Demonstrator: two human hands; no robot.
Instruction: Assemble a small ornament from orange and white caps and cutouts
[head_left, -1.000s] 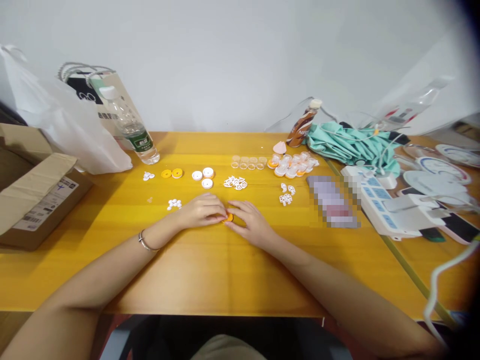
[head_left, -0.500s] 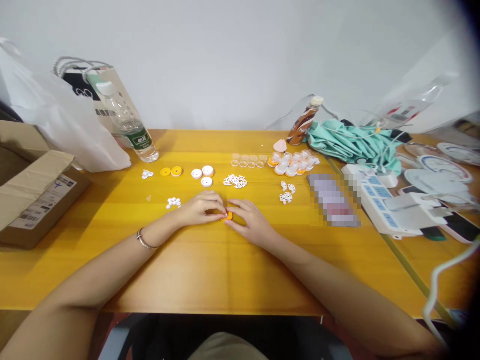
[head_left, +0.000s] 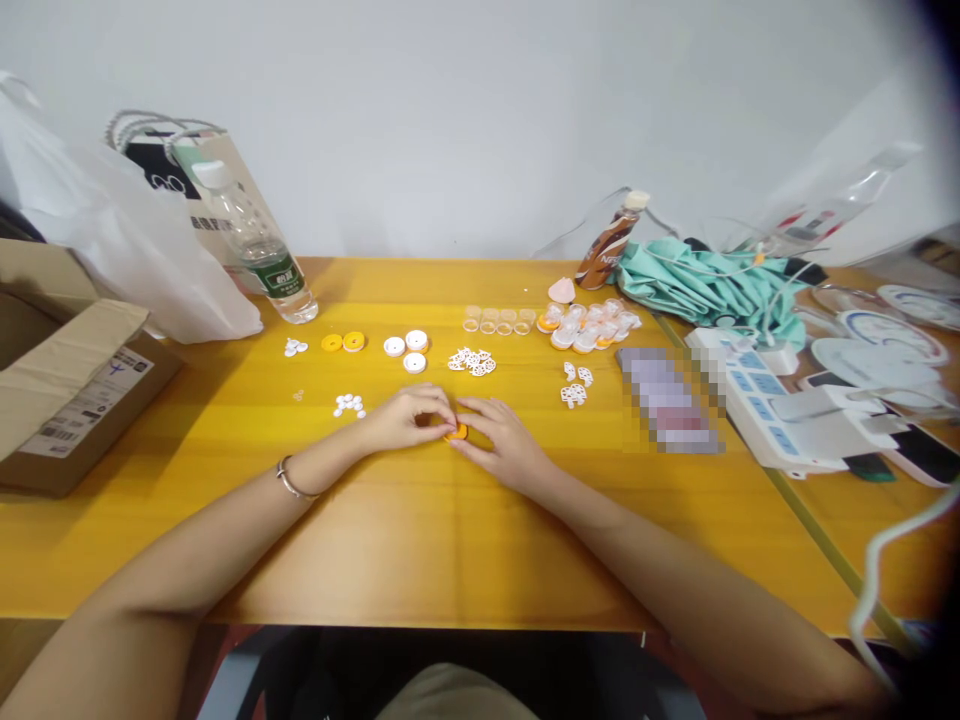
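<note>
A small round orange plastic piece (head_left: pixel 457 433) lies on the table between my hands. My right hand (head_left: pixel 506 445) steadies it from the right, thumb and fingers curved about its edge. My left hand (head_left: pixel 409 418) has thumb and fingertips pinched together over its left side; whatever they hold is hidden. Just beyond are white gear-like parts (head_left: pixel 472 361) in a pile and white round caps (head_left: pixel 415 341). Left of these sit orange discs (head_left: pixel 343 342). Small white buttons (head_left: pixel 349 404) lie near my left wrist, and more white pieces (head_left: pixel 295 347) farther back.
Clear cups (head_left: pixel 498 322) stand in a row beside a cluster of clear-domed orange pieces (head_left: pixel 589 325). White cut-out parts (head_left: pixel 575 385) lie near a blurred phone-shaped object (head_left: pixel 667 400). A power strip (head_left: pixel 765 400) is at right; a cardboard box (head_left: pixel 82 400) and water bottle (head_left: pixel 270 260) at left.
The left fingertips have shifted very slightly over the orange piece. The right hand stays in place, and the parts on the table lie as before.
</note>
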